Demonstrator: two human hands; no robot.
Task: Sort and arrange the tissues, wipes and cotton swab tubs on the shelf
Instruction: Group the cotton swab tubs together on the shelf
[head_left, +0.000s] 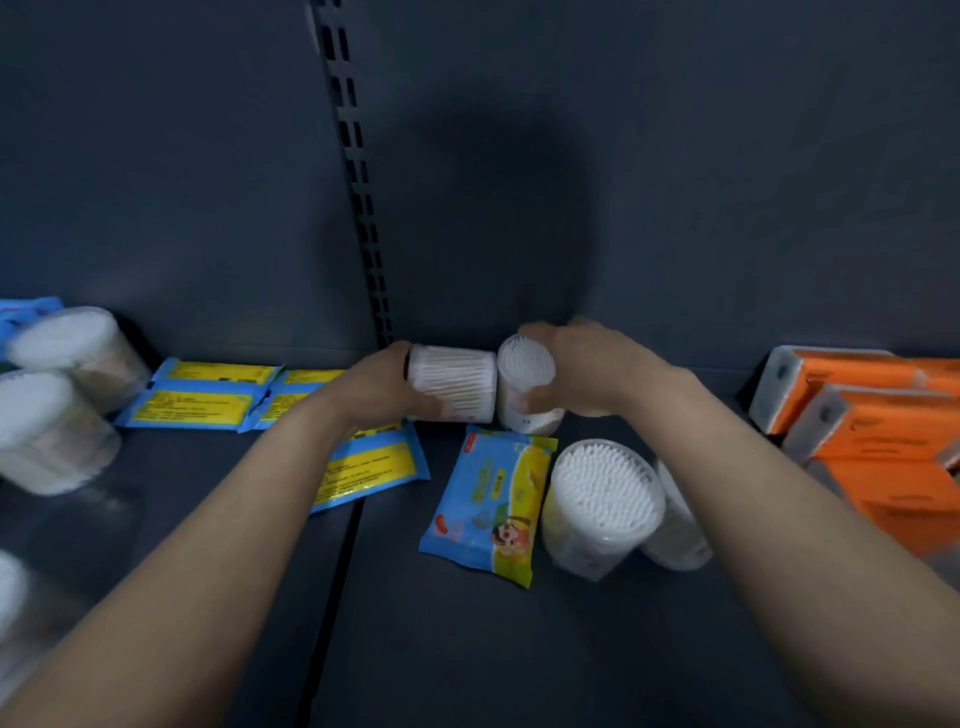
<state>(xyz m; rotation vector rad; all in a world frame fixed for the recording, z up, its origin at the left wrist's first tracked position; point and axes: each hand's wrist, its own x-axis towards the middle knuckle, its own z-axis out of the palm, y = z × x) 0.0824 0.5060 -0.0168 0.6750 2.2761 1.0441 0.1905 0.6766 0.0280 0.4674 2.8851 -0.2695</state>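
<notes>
Nearer than both grips, a wipes pack (488, 512) lies flat just beside an upright tub (602, 506). A second tub (678, 527) is partly hidden by the right forearm, and a yellow-label pack (363, 467) lies under the left wrist. The left hand (374, 387) curls round a side-lying tub (451, 382). The right hand (587, 369) wraps a tilted tub (524, 376). The two held tubs touch, near the back wall (675, 182). Left of the grips are more yellow packs (197, 397) and blurred tubs (57, 426). To the right are orange tissue packs (878, 421).
</notes>
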